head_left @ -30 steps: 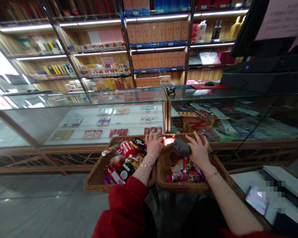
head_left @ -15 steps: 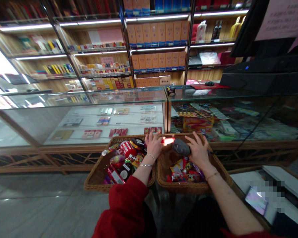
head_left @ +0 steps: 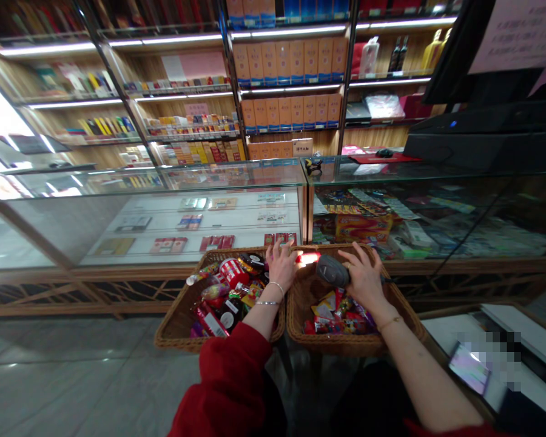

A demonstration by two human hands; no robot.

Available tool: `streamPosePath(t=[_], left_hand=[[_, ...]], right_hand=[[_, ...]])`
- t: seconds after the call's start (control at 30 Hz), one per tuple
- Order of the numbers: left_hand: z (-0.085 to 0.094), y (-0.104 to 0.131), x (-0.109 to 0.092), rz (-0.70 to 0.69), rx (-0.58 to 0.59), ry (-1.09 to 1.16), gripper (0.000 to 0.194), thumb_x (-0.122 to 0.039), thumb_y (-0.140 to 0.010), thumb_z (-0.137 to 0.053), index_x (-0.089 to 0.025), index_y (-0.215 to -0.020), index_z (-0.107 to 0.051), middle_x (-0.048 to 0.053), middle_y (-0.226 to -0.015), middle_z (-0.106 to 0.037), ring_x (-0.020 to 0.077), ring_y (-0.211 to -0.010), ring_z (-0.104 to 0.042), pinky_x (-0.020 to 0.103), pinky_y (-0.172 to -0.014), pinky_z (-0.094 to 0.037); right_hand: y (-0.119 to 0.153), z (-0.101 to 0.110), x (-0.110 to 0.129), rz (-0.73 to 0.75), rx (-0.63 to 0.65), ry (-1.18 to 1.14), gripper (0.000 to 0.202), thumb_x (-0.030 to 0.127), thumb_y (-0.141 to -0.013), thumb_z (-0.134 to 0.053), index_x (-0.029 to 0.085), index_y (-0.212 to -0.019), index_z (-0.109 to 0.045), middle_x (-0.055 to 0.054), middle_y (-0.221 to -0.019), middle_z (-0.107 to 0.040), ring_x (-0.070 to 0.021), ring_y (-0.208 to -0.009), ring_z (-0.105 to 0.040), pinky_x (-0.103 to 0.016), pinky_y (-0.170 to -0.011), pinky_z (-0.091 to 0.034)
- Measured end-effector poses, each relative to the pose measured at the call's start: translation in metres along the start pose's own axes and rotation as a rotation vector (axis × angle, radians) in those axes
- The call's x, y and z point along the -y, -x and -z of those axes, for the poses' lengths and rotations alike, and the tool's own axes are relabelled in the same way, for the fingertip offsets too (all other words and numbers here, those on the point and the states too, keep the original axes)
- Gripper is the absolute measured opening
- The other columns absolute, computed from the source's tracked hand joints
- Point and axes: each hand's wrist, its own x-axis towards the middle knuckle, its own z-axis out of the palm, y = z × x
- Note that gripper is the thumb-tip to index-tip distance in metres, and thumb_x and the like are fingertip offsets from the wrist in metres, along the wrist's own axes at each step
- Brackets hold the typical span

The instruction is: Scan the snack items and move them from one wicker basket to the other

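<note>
A rough woven surface is shown by the 2 brown rectangular wicker baskets. Smooth, glossy plastic film is seen on the multicoloured wrapped packets inside their edges. The dark grey rounded scanner head is finished in mostly matt plastic. The surface of the small red-and-white item is washed out by glare. Polished metal is worn as a thin silver bangle, beside a soft matt cloth red sleeve. The long display counter is topped with glossy clear glass.
</note>
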Motion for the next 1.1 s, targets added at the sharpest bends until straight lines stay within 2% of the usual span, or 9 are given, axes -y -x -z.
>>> streamPosePath(t=[0.17,0.4,0.83,1.1], left_hand=[[0.002,0.000,-0.001,0.003,0.008,-0.002,0.024,-0.029,-0.090,-0.065,-0.033,-0.112,-0.075,0.004,-0.153,-0.055,0.0349,-0.148,-0.036,0.061,-0.120,-0.025],[0.005,0.000,-0.002,0.015,0.026,-0.006,0.034,-0.040,-0.084,-0.077,-0.038,-0.118,-0.073,0.002,-0.153,-0.054,0.0358,-0.149,-0.034,0.061,-0.120,-0.025],[0.007,0.002,-0.003,0.018,0.016,-0.001,0.034,-0.038,-0.084,-0.078,-0.037,-0.118,-0.073,0.002,-0.154,-0.054,0.0357,-0.149,-0.034,0.061,-0.121,-0.024],[0.016,0.002,-0.008,0.041,0.012,0.009,0.034,-0.038,-0.085,-0.076,-0.037,-0.118,-0.073,0.001,-0.154,-0.053,0.0364,-0.150,-0.032,0.062,-0.121,-0.023]], right_hand=[[0.000,0.001,0.001,-0.009,-0.002,-0.025,0.031,0.006,-0.072,-0.054,0.022,-0.092,-0.071,-0.004,-0.135,-0.069,-0.0308,-0.147,-0.039,-0.064,-0.122,-0.013],[0.000,0.002,0.000,0.000,0.019,-0.012,0.030,0.007,-0.071,-0.054,0.022,-0.091,-0.071,-0.005,-0.137,-0.068,-0.0309,-0.149,-0.036,-0.066,-0.122,-0.014],[0.001,-0.001,0.001,-0.019,-0.010,0.014,0.034,0.008,-0.071,-0.055,0.022,-0.096,-0.074,-0.004,-0.146,-0.062,-0.0334,-0.150,-0.033,-0.069,-0.121,-0.011],[-0.003,0.004,0.003,-0.057,0.010,0.046,0.037,0.008,-0.071,-0.053,0.022,-0.099,-0.073,-0.005,-0.146,-0.061,-0.0345,-0.149,-0.035,-0.069,-0.118,-0.017]])
